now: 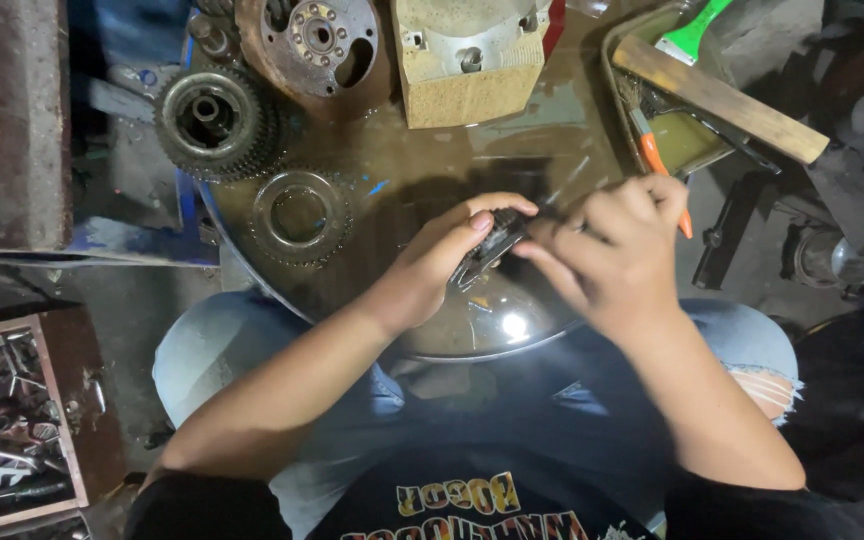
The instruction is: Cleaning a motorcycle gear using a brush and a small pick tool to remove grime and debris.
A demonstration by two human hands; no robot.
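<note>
My left hand (442, 255) grips a small dark toothed metal part (492, 245) over a round oily metal tray (372, 170) on my lap. My right hand (617, 250) closes on the same part from the right, thumb and fingers pinching its upper end, and also seems to hold a thin orange-handled tool (657, 165) that sticks up past the knuckles. Both hands meet above the tray's near rim.
On the tray lie a flat ring gear (299, 215), a thick gear hub (214, 120), a round plate with holes (317, 40) and a housing on a wooden block (467, 60). A rectangular pan (687, 140) with a wooden stick and green brush sits right. A tool box (7, 420) is lower left.
</note>
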